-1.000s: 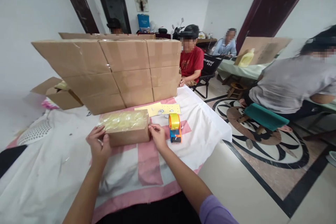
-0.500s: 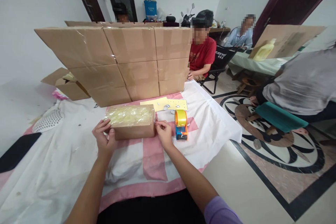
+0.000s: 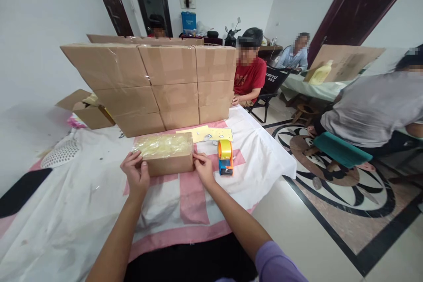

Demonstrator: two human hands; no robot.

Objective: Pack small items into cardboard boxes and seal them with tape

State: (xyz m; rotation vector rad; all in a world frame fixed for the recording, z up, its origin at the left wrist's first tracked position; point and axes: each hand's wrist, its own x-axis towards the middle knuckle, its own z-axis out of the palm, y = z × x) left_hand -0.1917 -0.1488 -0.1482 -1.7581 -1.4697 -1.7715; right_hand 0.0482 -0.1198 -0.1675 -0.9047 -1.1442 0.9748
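A small cardboard box [image 3: 170, 165] lies on the cloth-covered table in front of me, its top covered with shiny clear tape over something yellowish. My left hand [image 3: 137, 172] grips the box's left end, thumb on the near side and fingers over the top edge. At the right end, my right hand [image 3: 203, 168] has thumb and forefinger pinched against the box's edge; what lies between them is too small to make out. Just right of that hand stands a tape dispenser [image 3: 226, 158], blue and orange with a yellow roll.
A wall of stacked cardboard cartons [image 3: 175, 83] stands behind the box. Yellow sheets [image 3: 214, 134] with small scraps lie before it. An open carton [image 3: 92, 114] and a white perforated basket [image 3: 61, 153] are at left. A person in red [image 3: 251, 72] sits beyond the table; others sit farther off.
The view has tilted up and turned slightly. My right fingers now sit closer against the box's right end. My left hand keeps its hold, and the box stays in place.
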